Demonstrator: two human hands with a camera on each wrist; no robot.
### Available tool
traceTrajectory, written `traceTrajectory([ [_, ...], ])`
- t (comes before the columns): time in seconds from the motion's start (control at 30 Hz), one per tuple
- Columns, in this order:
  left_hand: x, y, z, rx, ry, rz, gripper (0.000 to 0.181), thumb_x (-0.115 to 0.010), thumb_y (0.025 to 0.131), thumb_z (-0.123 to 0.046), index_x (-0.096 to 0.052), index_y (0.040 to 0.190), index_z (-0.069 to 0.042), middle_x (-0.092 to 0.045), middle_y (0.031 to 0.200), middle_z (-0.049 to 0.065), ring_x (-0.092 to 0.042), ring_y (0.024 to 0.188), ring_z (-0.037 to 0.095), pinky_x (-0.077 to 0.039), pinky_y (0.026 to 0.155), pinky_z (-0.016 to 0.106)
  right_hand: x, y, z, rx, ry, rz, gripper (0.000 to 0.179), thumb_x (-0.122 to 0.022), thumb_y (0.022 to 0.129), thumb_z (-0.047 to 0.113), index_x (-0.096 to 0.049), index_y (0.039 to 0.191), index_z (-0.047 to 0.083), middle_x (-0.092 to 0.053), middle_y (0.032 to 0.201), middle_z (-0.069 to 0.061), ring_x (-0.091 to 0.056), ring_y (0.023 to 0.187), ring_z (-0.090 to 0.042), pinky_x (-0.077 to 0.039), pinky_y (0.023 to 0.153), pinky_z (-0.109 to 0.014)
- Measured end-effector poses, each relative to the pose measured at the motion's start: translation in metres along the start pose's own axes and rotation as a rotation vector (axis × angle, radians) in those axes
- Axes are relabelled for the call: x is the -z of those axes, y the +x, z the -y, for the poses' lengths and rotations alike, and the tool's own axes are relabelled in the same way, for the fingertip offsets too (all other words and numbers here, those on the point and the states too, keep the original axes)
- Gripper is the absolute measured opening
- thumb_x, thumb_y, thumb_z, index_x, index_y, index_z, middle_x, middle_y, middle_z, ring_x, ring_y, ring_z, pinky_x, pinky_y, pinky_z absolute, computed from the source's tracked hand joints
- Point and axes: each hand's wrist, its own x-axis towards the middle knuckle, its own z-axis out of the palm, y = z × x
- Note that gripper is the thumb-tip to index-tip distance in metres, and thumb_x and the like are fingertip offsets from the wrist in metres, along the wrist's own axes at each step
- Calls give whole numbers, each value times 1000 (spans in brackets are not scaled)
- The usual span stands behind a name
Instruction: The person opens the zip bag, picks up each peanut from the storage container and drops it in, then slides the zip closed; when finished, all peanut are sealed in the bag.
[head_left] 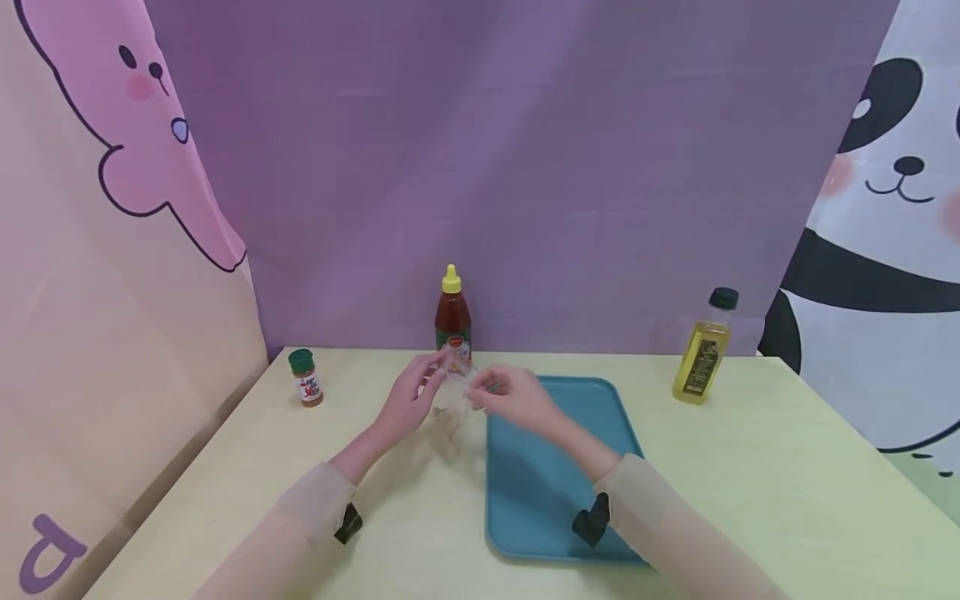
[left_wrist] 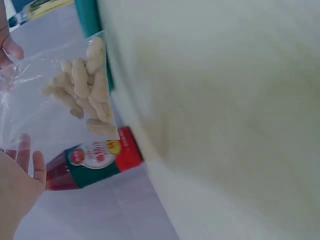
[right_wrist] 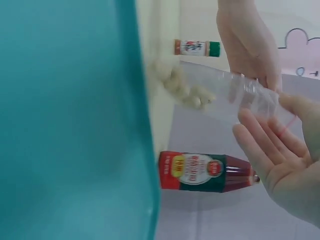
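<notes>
A clear plastic bag [left_wrist: 30, 107] with peanuts [left_wrist: 82, 87] in its bottom hangs between both hands, above the table. My left hand [head_left: 408, 396] holds the bag's upper part from the left, thumb and fingers at its edge. From the right, my right hand [head_left: 519, 400] pinches the top of the bag between thumb and fingers. A thin red line runs along the bag's mouth beside the right thumb in the right wrist view. The peanuts lie together in the lower end, several of them in their shells.
A blue tray [head_left: 558, 500] lies under the right forearm. Behind the bag stands a red sauce bottle [head_left: 452, 312] with a yellow cap. A small green-capped spice jar [head_left: 306, 379] is at the left, and an oil bottle [head_left: 705, 354] at the right. A purple cloth [head_left: 525, 167] hangs behind.
</notes>
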Motion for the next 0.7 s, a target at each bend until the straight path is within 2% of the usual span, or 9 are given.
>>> traceTrajectory([
  [0.03,0,2,-2,-9,-8,-32,37,-45,100,-18,-50,134,-6,-57,123,13,-59,101,24,-50,81,32,3,0,4,5,11,-19,23,-66,88,27,-66,100,8,-68,93,-8,-70,80,-21,-58,71,-37],
  [0.13,5,6,-25,7,-76,-93,36,-51,97,-12,-51,131,-2,-58,122,18,-60,100,30,-51,84,36,14,1,12,26,32,-58,23,-65,88,23,-65,104,5,-68,96,-12,-70,80,-26,-59,68,-36],
  [0.23,3,11,-34,45,-154,-134,37,-55,94,-11,-52,131,-3,-58,119,18,-60,97,31,-52,86,34,29,0,17,48,42,-81,26,-64,89,20,-62,111,5,-68,98,-17,-70,81,-29,-59,67,-36],
  [0.27,1,13,-38,71,-193,-137,38,-56,94,-11,-52,130,-3,-59,117,18,-59,95,33,-52,84,32,35,0,17,57,43,-87,29,-64,89,19,-61,115,5,-69,100,-18,-70,81,-30,-59,67,-37],
  [0.37,-10,19,-31,123,-263,-142,34,-59,92,-15,-58,125,-6,-61,106,16,-59,89,33,-50,73,18,51,-4,19,69,10,-105,34,-62,91,18,-57,123,7,-69,102,-18,-70,81,-29,-59,68,-37],
  [0.4,-13,20,-34,141,-288,-135,31,-60,92,-16,-60,121,-5,-62,103,17,-59,88,35,-50,71,17,56,-6,19,71,-6,-111,35,-61,91,18,-56,124,8,-70,102,-18,-70,81,-29,-59,68,-35],
  [0.47,-19,22,-38,166,-323,-115,27,-61,91,-17,-63,115,-4,-64,98,18,-61,87,35,-51,69,18,66,-9,18,70,-45,-118,35,-60,92,20,-56,124,8,-70,102,-16,-70,81,-28,-58,69,-36],
  [0.53,-25,23,-41,166,-341,-104,24,-62,90,-18,-65,108,-2,-66,96,18,-64,86,32,-53,73,22,74,-14,15,69,-82,-124,32,-60,91,22,-58,120,8,-71,101,-15,-70,81,-27,-58,71,-38],
  [0.7,-37,24,-47,134,-386,-85,23,-63,90,-19,-67,105,-3,-69,93,17,-67,78,24,-56,77,30,90,-25,4,66,-149,-121,22,-63,90,25,-66,102,7,-72,95,-12,-69,82,-26,-58,72,-41],
])
